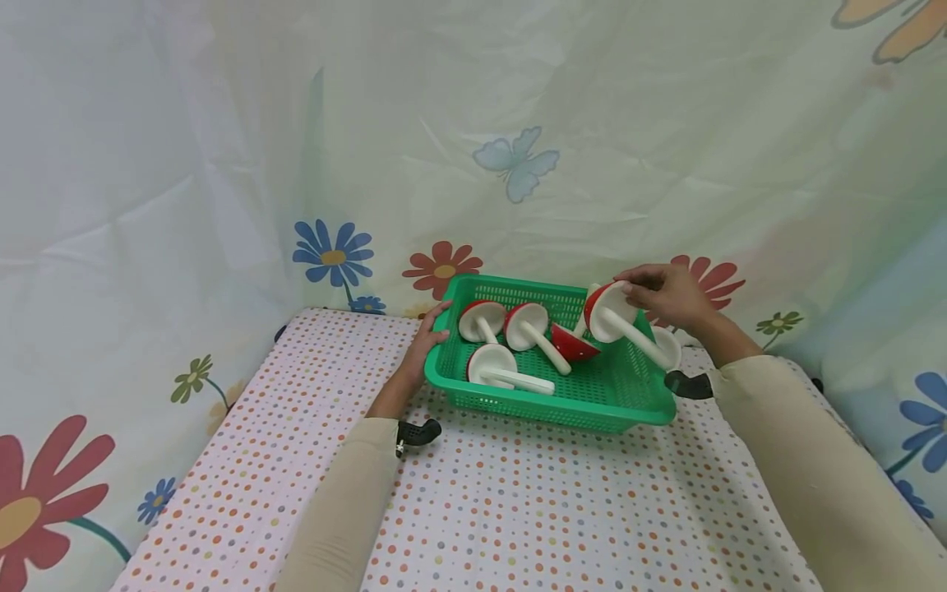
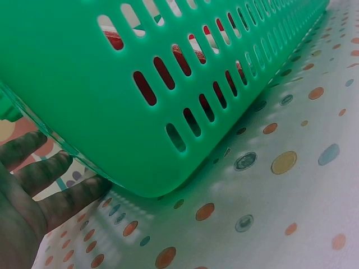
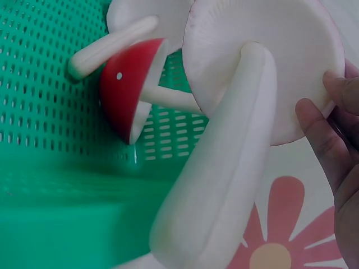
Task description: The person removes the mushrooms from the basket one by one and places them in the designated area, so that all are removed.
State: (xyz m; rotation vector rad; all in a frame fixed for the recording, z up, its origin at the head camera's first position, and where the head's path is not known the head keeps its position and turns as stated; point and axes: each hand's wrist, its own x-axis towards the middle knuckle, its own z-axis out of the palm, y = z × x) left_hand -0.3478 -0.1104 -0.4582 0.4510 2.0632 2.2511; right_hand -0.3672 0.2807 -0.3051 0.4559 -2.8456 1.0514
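Observation:
My right hand [image 1: 669, 296] pinches the cap edge of a red-and-white toy mushroom [image 1: 610, 311] above the right end of a green basket [image 1: 547, 411]. In the right wrist view the thumb and fingers of that hand [image 3: 339, 123] hold the pale underside's rim, the thick white stem [image 3: 224, 162] slanting down. At the basket's left rim rests my left hand [image 1: 420, 349]; the left wrist view shows its spread, nearly straight fingers [image 2: 70, 202] touching the rim. Several mushrooms lie tipped inside, among them one with a red cap [image 3: 126, 89].
A white round piece [image 1: 668, 344] shows by the basket's right end, partly hidden by the held stem. Under the basket is a dotted tablecloth [image 1: 518, 510]. A flower-printed curtain [image 1: 414, 123] hangs close behind the basket.

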